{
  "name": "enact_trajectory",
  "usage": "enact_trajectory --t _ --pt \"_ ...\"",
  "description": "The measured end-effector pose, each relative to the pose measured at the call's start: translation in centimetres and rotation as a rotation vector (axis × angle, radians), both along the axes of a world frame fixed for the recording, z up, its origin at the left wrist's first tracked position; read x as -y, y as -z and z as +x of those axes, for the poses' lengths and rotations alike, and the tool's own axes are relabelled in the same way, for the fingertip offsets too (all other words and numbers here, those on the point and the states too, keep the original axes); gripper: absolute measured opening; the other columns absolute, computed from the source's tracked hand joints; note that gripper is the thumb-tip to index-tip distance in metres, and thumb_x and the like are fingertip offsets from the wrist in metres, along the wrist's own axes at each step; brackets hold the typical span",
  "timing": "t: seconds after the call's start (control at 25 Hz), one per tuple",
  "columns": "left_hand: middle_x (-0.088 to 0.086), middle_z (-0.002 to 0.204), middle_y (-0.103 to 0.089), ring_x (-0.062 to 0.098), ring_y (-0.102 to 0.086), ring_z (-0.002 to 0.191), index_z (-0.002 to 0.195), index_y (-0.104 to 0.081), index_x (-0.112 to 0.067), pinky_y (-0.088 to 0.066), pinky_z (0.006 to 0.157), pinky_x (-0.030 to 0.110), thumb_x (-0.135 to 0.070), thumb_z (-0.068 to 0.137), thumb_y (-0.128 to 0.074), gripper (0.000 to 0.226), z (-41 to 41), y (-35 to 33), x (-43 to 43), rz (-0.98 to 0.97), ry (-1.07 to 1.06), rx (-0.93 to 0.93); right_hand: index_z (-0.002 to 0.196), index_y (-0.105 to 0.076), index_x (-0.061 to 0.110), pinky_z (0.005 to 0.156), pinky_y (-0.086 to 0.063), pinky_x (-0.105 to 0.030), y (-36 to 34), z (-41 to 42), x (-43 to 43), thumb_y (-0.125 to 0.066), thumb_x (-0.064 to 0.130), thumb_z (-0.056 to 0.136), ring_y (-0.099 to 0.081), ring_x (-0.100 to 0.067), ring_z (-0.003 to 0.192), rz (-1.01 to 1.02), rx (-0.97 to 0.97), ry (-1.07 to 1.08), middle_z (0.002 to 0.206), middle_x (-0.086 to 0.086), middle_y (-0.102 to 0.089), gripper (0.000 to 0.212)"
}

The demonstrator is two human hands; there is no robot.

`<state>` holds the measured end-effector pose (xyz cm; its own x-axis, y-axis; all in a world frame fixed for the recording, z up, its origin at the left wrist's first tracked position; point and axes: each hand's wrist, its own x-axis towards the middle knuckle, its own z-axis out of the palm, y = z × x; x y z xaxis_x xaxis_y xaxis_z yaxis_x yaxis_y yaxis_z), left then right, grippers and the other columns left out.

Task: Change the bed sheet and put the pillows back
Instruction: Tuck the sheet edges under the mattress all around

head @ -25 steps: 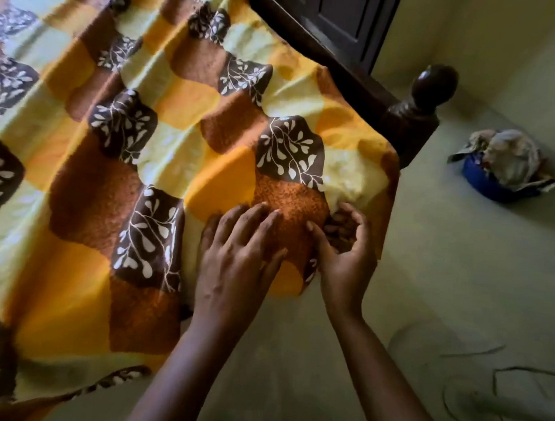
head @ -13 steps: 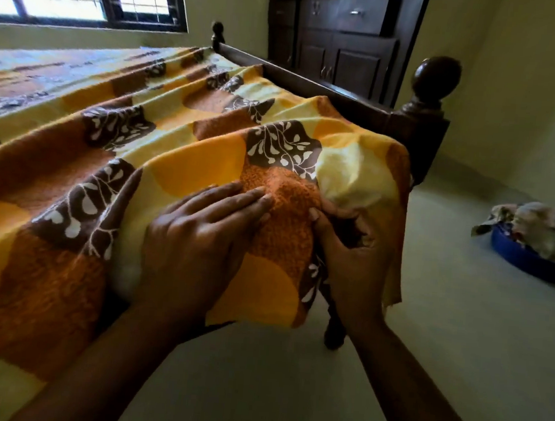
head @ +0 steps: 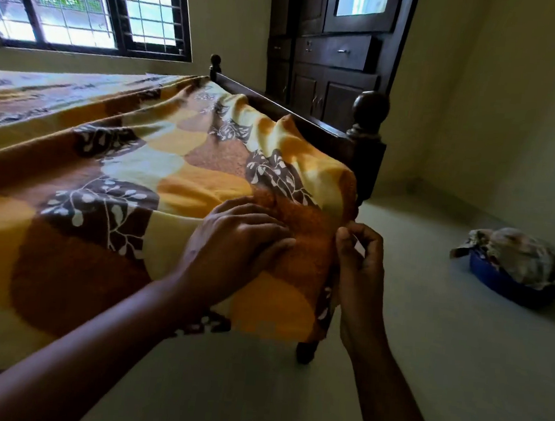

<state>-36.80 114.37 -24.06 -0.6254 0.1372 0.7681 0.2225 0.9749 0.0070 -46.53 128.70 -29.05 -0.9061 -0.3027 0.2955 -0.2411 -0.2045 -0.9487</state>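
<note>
A left hand (head: 234, 237) presses flat on the patterned bed sheet (head: 123, 171) at the near right corner of the bed (head: 312, 125) as the right hand (head: 362, 250) pinches its hanging edge, the corner-fitting step apparently in hand, a snug tuck underneath likely next

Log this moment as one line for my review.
left hand: presses yellow-orange-brown leaf-print bed sheet flat at bed corner | right hand: pinches its hanging edge | nearby: dark wooden bedpost
</note>
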Motion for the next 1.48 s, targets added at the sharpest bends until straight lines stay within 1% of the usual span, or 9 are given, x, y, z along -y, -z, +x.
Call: enact_trajectory --t 0.16,0.28,0.4,0.88,1.08,1.16,1.28,1.36,1.48 --pt "0.002 0.124 -0.062 0.025 -0.054 0.118 0.121 -0.06 -0.023 -0.046 0.095 0.044 -0.036 0.09 -0.039 0.039 -1.4 -2.8 2.3 -0.376 -0.012 0.144 0.127 -0.041 0.039 0.084 -0.046 -0.017 0.7 0.2 2.1 -0.066 0.046 0.072 -0.051 0.001 0.108 0.043 -0.006 0.004 0.124 0.018 -0.046 0.062" --pt "-0.001 0.122 -0.063 0.02 -0.044 0.117 0.11 -0.067 -0.024 -0.039 0.095 0.036 -0.034 0.088 -0.043 0.035 -2.9 -4.5 4.7 -0.584 0.047 0.213 0.123 -0.051 0.026 0.08 -0.039 -0.005 0.6 0.1 3.4 -0.069 0.032 0.081 -0.051 -0.001 0.106 0.083 -0.06 0.128 0.119 0.014 -0.048 0.046" --pt "-0.004 0.115 -0.065 0.022 -0.053 0.11 0.103 -0.07 -0.025 -0.041 0.088 0.037 -0.034 0.091 -0.046 0.028 -3.9 -4.6 4.2 -0.545 0.053 0.206 0.101 -0.065 0.025 0.072 -0.04 -0.004 -0.1 -0.7 2.6 -0.066 0.027 0.085 -0.052 0.009 0.081 0.157 -0.083 0.157 0.086 0.023 -0.054 0.016" --pt "0.001 0.096 -0.067 0.015 -0.045 0.102 0.092 -0.067 -0.018 -0.037 0.084 0.032 -0.028 0.09 -0.05 0.02 -8.9 -5.5 -2.2 -0.574 0.176 -0.032 0.096 -0.048 0.029 0.066 -0.047 -0.033 -2.2 -1.8 -2.3 -0.039 0.029 0.099 -0.056 -0.019 0.076 -0.028 0.133 0.074 0.087 -0.002 -0.058 0.009" --pt "-0.003 0.106 -0.068 0.01 -0.045 0.106 0.102 -0.067 -0.023 -0.039 0.093 0.032 -0.043 0.083 -0.044 0.036 -8.0 -5.6 -0.6 -0.518 0.214 0.136 0.095 -0.051 0.029 0.058 -0.048 -0.016 -0.6 -2.7 -3.8 -0.038 0.028 0.098 -0.059 -0.011 0.073 0.154 0.033 -0.048 0.085 0.003 -0.063 0.013" --pt "-0.003 0.113 -0.066 0.013 -0.05 0.11 0.114 -0.063 -0.027 -0.039 0.092 0.035 -0.046 0.085 -0.042 0.041 -7.3 -6.3 1.4 -0.506 0.161 0.188 0.095 -0.052 0.032 0.071 -0.05 -0.023 0.0 -2.9 -4.2 -0.036 0.05 0.092 -0.061 -0.006 0.08 0.221 -0.026 -0.093 0.091 0.01 -0.062 0.024" --pt "-0.007 0.116 -0.065 0.013 -0.046 0.11 0.114 -0.064 -0.033 -0.04 0.092 0.032 -0.047 0.085 -0.039 0.041 -7.3 -6.5 3.5 -0.632 0.107 0.215 0.099 -0.048 0.04 0.07 -0.048 -0.011 -0.1 -2.7 -4.3 -0.036 0.097 0.046 -0.058 0.008 0.082 0.311 -0.113 -0.145 0.094 0.025 -0.057 0.078" --pt "-0.007 0.109 -0.067 0.012 -0.044 0.106 0.102 -0.069 -0.033 -0.037 0.091 0.029 -0.041 0.087 -0.039 0.035 -8.0 -6.2 3.2 -0.643 0.114 0.215 0.102 -0.042 0.044 0.063 -0.045 -0.005 -0.5 -2.4 -4.2 -0.044 0.096 0.039 -0.052 0.014 0.08 0.358 -0.141 -0.113 0.095 0.03 -0.049 0.081" --pt "-0.003 0.102 -0.068 0.012 -0.047 0.103 0.095 -0.071 -0.025 -0.037 0.093 0.032 -0.037 0.088 -0.041 0.033 -9.1 -6.4 1.9 -0.604 0.128 0.197 0.115 -0.044 0.039 0.061 -0.041 0.003 -0.9 -2.2 -4.1 -0.061 0.062 0.073 -0.05 0.013 0.082 0.345 -0.186 -0.063 0.095 0.029 -0.048 0.051"
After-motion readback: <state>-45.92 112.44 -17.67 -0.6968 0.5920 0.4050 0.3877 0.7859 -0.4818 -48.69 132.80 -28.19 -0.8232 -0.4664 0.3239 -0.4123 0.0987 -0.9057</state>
